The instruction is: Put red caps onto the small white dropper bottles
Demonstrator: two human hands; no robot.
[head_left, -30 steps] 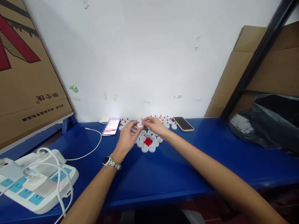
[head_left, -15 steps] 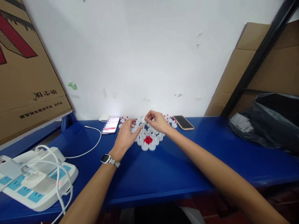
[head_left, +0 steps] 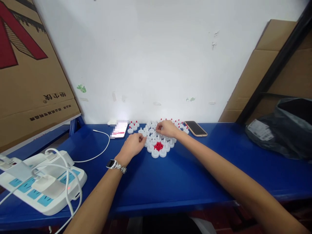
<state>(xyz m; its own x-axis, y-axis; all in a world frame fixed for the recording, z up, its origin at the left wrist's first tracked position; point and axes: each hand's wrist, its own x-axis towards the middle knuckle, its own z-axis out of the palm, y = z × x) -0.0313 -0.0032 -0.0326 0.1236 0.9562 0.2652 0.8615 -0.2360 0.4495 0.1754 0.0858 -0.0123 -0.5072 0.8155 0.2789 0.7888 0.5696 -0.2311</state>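
White plastic caps with pointed nozzles (head_left: 155,153) stand in a close cluster on the blue table (head_left: 180,182). Small red tips (head_left: 158,146) lie heaped in a gap among them. My left hand (head_left: 133,145) is at the cluster's left edge, fingers curled together; whatever they hold is hidden. Over the middle of the cluster, my right hand (head_left: 168,129) has thumb and forefinger pinched on a white cap, mostly covered by the fingers. Behind, nozzle caps with red tips fitted (head_left: 130,130) stand at the left, and more of them (head_left: 185,129) at the right.
A lit phone (head_left: 121,129) lies left of the caps, a dark-screened phone (head_left: 195,128) right of them. A power strip (head_left: 48,208) with plugs and white cables fills the near left. A dark plastic bag (head_left: 275,130) sits at right. The white wall (head_left: 156,65) bounds the table's back.
My left hand has drawn back from over the caps to their left edge, and its spread fingers have closed. My right hand has come down and nearer among the caps. The view has shifted slightly.
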